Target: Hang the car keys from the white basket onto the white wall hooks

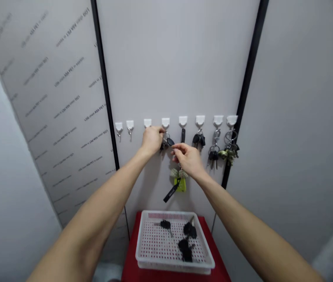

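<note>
A pale wall panel (pixel 172 58) fills the middle. Below it, a red worktop (pixel 131 250) carries a white perforated basket (pixel 175 263) with loose black-headed keys (pixel 165 224) inside. The person's left hand (pixel 152 139) reaches to a key bunch (pixel 165 145) hanging under the fourth white hook (pixel 165 122) from the left; its fingers are bent, their grip partly hidden, so their hold cannot be told. The right hand (pixel 188 158) has thumb and forefinger nearly together beside that bunch's black key head (pixel 170 141); whether they grip it cannot be told. Beneath that hand hangs a green tag (pixel 180 186).
</note>
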The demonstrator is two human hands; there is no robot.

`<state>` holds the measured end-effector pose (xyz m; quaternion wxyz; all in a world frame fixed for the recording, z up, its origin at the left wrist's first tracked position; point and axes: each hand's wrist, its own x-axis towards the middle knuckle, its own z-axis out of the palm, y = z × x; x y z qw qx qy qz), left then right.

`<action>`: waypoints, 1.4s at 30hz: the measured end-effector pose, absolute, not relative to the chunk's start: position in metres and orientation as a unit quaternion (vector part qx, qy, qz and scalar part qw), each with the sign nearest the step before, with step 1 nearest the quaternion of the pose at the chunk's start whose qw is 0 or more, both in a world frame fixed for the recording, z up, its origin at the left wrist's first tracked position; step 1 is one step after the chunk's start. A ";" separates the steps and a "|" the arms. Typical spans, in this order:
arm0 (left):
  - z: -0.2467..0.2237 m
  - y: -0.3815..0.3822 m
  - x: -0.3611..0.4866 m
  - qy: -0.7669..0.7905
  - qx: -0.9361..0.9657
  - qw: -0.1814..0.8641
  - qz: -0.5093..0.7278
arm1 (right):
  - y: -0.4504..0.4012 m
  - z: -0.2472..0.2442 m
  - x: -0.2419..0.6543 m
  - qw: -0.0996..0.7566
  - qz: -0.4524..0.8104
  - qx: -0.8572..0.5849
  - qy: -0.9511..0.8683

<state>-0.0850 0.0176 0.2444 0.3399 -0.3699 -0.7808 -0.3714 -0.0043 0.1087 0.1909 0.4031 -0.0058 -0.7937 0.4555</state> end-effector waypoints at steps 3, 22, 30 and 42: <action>0.222 0.003 -0.078 -0.755 -0.382 0.362 -0.391 | 0.113 0.170 0.011 0.440 0.346 0.003 -0.829; -0.030 -0.016 -0.049 -0.909 -0.384 -0.021 -0.163 | 0.108 -0.014 0.018 0.007 0.126 -0.054 -0.991; -0.039 -0.012 -0.055 -0.909 -0.354 -0.065 -0.212 | 0.095 -0.028 0.002 0.014 0.159 -0.065 -0.985; -0.031 -0.019 -0.052 -0.874 -0.411 -0.120 -0.229 | 0.096 -0.032 0.007 0.002 0.215 -0.023 -0.976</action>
